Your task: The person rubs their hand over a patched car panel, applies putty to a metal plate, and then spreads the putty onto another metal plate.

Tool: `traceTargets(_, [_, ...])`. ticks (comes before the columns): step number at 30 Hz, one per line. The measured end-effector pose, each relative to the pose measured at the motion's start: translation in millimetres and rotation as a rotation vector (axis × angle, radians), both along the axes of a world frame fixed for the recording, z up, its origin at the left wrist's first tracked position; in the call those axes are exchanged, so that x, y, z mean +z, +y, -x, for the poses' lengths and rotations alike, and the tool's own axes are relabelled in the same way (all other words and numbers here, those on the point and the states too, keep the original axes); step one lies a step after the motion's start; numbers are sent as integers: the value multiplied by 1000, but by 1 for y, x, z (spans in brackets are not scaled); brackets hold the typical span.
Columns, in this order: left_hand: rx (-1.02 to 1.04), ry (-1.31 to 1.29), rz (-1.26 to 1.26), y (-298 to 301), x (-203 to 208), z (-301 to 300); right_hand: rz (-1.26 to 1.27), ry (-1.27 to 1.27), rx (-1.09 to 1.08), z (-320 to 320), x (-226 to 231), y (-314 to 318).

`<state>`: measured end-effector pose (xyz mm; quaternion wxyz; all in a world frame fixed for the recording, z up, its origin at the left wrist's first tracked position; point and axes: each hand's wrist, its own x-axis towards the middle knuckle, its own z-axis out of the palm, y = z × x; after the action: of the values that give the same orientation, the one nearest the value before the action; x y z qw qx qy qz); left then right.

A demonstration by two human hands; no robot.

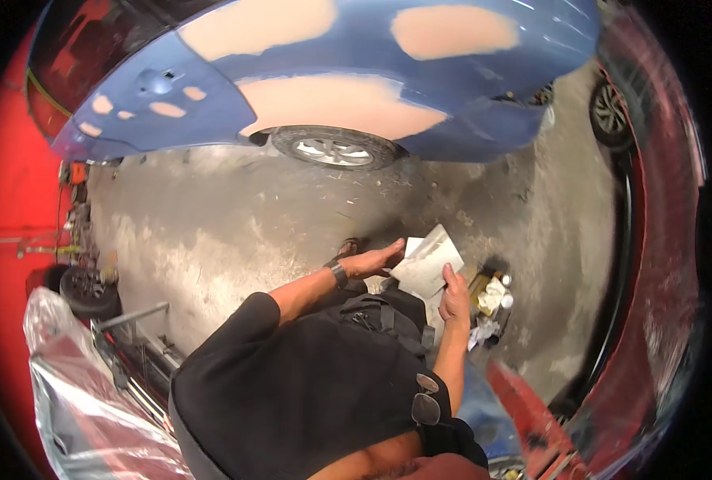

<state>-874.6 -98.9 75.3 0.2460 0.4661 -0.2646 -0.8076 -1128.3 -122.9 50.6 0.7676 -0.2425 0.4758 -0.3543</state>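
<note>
In front of my body I have a pale, smudged sheet (429, 268), stiff like paper and tilted, between my two hands. My right hand (455, 298) grips its right edge, with the thumb on the upper face and the fingers partly hidden. At the sheet's left side, my left hand (374, 261) pinches it, and some of these fingers are out of sight behind it. A whiter piece (413, 246) shows past the upper left edge; whether it is a second sheet or a fold, I cannot tell. A dark watch (339, 275) is on my left wrist.
A blue car (356, 60) with peach-coloured filler patches stands ahead, its wheel (336, 150) facing me. Several small containers and rags (492, 300) lie on the floor to my right. A dark red car body (652, 280) runs along the right; plastic-covered parts (76, 376) stand at left.
</note>
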Motion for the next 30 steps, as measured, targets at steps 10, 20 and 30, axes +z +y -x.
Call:
traceTargets(10, [175, -432, -290, 215, -188, -44, -155, 294, 109, 47, -58, -26])
traceTargets(20, [473, -498, 209, 55, -241, -26, -29, 1075, 616, 23, -41, -44])
traceTargets(30, [1873, -913, 248, -191, -60, -342, 44, 1273, 493, 162, -67, -126])
